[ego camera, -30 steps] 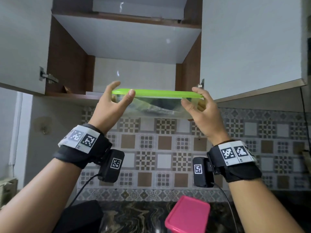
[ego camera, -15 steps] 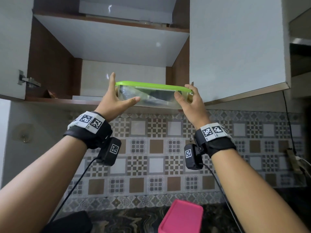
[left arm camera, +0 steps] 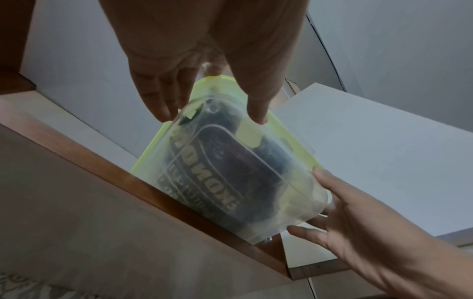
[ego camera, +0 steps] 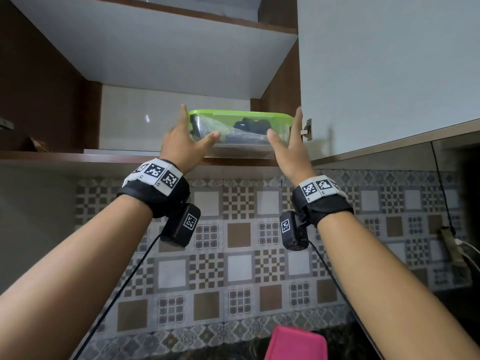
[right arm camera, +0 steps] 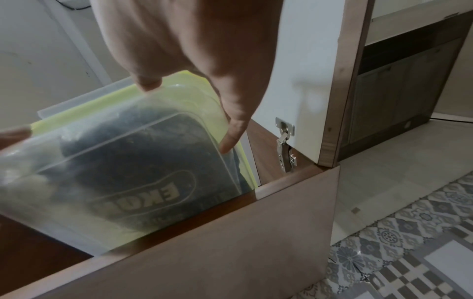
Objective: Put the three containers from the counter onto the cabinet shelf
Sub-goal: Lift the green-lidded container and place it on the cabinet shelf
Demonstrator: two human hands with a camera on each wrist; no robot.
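Now I'm seating the green-lidded container [ego camera: 240, 131] on the cabinet shelf [ego camera: 104, 157], left hand [ego camera: 181, 141] and right hand [ego camera: 288, 149] straight-fingered against its ends; next, push it deeper.

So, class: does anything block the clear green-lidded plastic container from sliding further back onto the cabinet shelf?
Nothing visible. The clear green-lidded plastic container sits at the brown wooden cabinet shelf front edge, with bare shelf behind it.
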